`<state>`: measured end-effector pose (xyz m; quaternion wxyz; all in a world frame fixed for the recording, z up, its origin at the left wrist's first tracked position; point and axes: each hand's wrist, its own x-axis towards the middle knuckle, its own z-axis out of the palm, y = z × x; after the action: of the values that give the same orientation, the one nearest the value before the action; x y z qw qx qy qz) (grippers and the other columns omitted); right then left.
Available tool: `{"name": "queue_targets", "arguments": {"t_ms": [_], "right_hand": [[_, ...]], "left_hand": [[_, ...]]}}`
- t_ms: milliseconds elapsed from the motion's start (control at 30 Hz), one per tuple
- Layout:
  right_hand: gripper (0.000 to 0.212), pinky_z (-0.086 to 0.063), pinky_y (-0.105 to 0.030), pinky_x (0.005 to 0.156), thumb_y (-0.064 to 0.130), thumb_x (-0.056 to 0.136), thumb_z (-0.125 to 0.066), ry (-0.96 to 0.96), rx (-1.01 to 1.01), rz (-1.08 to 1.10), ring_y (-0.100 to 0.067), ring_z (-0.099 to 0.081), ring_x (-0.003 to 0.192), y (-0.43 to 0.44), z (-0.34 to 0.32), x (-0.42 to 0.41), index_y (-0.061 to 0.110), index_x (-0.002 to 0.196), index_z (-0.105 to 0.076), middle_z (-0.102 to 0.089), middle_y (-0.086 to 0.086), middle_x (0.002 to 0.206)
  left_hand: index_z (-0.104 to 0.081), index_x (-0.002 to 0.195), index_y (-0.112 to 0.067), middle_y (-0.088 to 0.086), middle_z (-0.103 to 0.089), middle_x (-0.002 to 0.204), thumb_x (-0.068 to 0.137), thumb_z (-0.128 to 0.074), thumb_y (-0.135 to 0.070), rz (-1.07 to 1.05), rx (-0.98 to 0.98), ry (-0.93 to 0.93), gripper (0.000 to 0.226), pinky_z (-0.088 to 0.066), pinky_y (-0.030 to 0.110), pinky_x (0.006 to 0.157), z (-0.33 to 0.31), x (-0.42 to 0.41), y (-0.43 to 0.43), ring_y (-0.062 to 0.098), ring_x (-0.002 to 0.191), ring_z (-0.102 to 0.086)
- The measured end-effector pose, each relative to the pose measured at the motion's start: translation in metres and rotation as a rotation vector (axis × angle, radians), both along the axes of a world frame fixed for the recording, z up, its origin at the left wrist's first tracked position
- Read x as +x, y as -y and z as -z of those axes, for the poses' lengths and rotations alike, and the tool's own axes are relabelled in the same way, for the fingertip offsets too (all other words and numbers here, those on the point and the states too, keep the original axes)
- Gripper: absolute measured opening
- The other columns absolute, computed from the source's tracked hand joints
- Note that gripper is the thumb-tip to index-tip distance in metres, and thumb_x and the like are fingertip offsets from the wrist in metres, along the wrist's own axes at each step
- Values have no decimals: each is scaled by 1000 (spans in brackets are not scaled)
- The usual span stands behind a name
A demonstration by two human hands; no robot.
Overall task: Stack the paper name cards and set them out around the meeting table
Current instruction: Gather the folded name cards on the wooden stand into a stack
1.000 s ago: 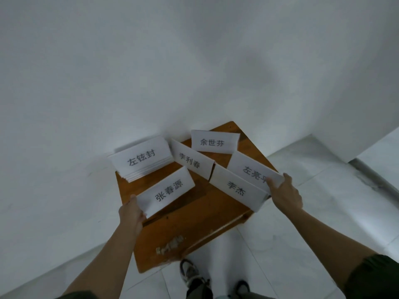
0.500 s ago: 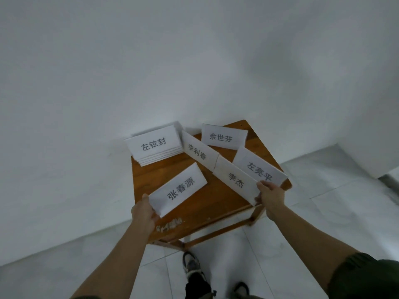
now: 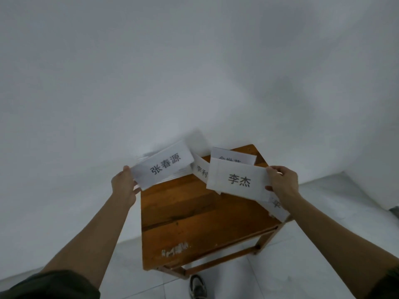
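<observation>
The person is standing at a small wooden counter [image 3: 194, 212] against a white wall, gathering name cards with both hands. The left hand [image 3: 124, 186] is pinching the short near end of the left card [image 3: 165, 166], its fingers [image 3: 138, 190] curling under the paper with the thumb on top. It is holding that card face up over the pile [image 3: 145, 156] at the counter's back left corner. Holding it by one end is probably meant to let the card come down square on the pile; whether it is touching yet, I cannot tell, since that corner is blurred.

The right hand [image 3: 282, 182] is gripping the right card [image 3: 238, 182] by its right end, fingers [image 3: 272, 169] closing over the top edge and the thumb below. The card is tilting up off the wood, apparently so it can go to the pile too.

Three cards are lying loose on the counter. The middle card [image 3: 201, 171] is showing between the two held ones. The back card [image 3: 233, 157] is sitting half hidden behind the right card. The edge card [image 3: 277, 207] is hanging slightly over the counter's right side under the right wrist, where it looks easy to knock off. Judging from this, stacking is under way and setting out has not begun.
</observation>
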<state>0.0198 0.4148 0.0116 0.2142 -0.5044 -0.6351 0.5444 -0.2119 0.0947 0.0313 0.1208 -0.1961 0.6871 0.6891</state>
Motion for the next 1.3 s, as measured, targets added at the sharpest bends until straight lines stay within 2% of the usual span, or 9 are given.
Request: {"name": "queue_targets", "arguments": {"t_ms": [100,267,400,533,733,800,933,1133,1300], "right_hand": [[19,-61,-41,71,25,96,-59,-48,-3,-17,-17,-62,80,0,-10,-28,10,107,-65,-61,0,87],[19,-59,-40,72,22,96,-57,-43,12,-53,-16,-58,78,9,-10,-72,8,108,-63,-59,-1,86],[19,-57,-36,68,20,96,-57,-36,-9,-36,-16,-57,80,9,-5,-98,8,109,-63,-58,-2,90],[18,-56,-33,65,22,95,-59,-59,-66,12,-23,-60,87,3,-4,-121,8,106,-64,-60,-7,95],[14,-56,-33,66,21,96,-59,-103,-74,-19,-24,-58,93,13,-12,-170,9,103,-65,-60,-8,100],[14,-57,-33,67,21,96,-59,-119,-58,-64,-24,-59,92,20,-17,-191,10,102,-65,-61,-9,101],[11,-56,-31,62,21,96,-60,-164,-72,-188,-22,-59,89,44,-23,-243,12,99,-65,-61,-9,99],[10,-57,-33,69,19,96,-59,-131,-83,-383,-21,-59,88,79,-6,-299,12,101,-64,-60,-2,91],[13,-60,-41,77,20,97,-57,-54,-88,-404,-25,-60,93,89,17,-313,11,105,-63,-60,-1,91]], "left_hand": [[-53,110,-10,9,-60,109,102,-43,-33,15,-20,-38,27,-51,42,85,-10,-35,-6,29,96,-60],[-54,121,-7,10,-58,113,101,-45,-35,74,-64,-17,36,-51,40,81,-3,-87,-18,31,100,-59],[-54,103,-6,10,-59,98,102,-44,-31,146,-105,22,27,-49,32,63,17,-110,-29,22,75,-58],[-56,93,-6,13,-59,92,101,-42,-30,219,-187,68,29,-48,32,69,41,-122,-29,23,72,-55],[-55,71,-4,9,-55,69,100,-45,-35,365,-563,-136,43,-38,29,58,55,-135,-21,27,71,-56],[-57,84,-4,8,-58,79,97,-53,-36,353,-616,-167,34,-40,30,65,54,-136,-20,26,79,-58],[-60,112,-8,10,-65,100,97,-54,-34,318,-480,-48,31,-55,42,86,62,-145,-12,30,91,-64],[-66,89,-16,10,-69,100,99,-46,-16,296,-224,92,22,-55,48,90,58,-143,-5,31,97,-66],[-60,124,-4,12,-66,116,97,-46,-5,377,-248,64,30,-57,42,86,54,-141,-5,29,101,-63]]}}
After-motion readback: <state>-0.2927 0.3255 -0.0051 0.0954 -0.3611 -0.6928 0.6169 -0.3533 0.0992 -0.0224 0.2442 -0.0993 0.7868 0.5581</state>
